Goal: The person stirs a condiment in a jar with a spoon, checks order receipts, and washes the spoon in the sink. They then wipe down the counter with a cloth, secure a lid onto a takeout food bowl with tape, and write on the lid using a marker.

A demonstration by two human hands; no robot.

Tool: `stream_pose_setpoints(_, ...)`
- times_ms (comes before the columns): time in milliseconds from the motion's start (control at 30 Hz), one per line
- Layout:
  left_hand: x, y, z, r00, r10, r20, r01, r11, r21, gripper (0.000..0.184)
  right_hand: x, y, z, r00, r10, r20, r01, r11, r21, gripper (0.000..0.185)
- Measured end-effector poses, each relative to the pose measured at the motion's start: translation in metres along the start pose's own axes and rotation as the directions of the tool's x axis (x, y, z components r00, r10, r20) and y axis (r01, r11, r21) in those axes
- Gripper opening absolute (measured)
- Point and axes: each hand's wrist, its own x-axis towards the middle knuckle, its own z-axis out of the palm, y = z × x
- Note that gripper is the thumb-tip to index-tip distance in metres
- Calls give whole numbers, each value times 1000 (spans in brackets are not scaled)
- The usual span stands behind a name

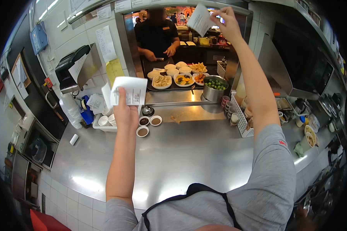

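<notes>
The left hand (126, 115) grips a folded stack of printed slips (130, 90), raised above the steel counter (189, 150) near small cups of brown sauce (142, 132) and a call bell (148, 111); beyond, a tray (169, 87) of filled bowls (162, 81) sits in the serving window, a worker in black (156, 38) behind it, and a pot of green produce (215, 87) stands just beside; at right, the raised right hand (226, 25) pinches a single printed slip (201, 21) high in the window opening.
</notes>
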Motion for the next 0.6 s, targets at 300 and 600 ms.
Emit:
stream_pose_setpoints(300, -9, -29, -32, 992, -48, -116, 59, 994, 91, 37, 67, 153, 89, 950, 231, -208, -282, 923, -262, 25)
stream_pose_setpoints(600, -7, -43, -54, 975, -122, -188, 146, 982, 119, 39, 80, 172, 125, 765, 612, -199, -643, 738, -205, 25)
